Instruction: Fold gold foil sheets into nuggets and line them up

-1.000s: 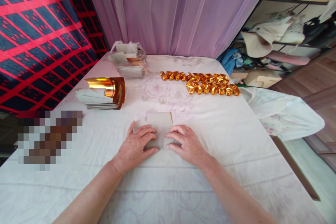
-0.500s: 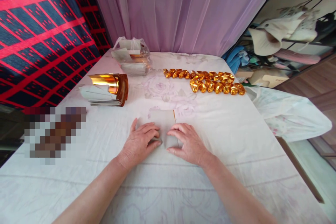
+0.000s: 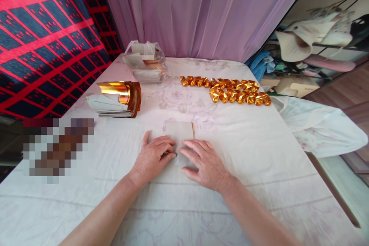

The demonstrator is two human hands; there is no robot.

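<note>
A sheet of foil paper lies pale side up on the cloth in front of me, with a thin gold edge at its right. My left hand holds its left side, the thumb and fingers closed at the paper and the little finger raised. Across its lower right part rests my right hand, fingers stretched and apart from the thumb. Both hands hide the lower part of the sheet.
A stack of gold foil sheets stands at the left. Behind it sits a clear plastic bag of more paper. Folded gold foil pieces lie in rows at the back right. A purple curtain hangs behind the table.
My right hand has moved slightly down and toward the left over the sheet, uncovering more of its right edge. My left hand has hardly moved.
</note>
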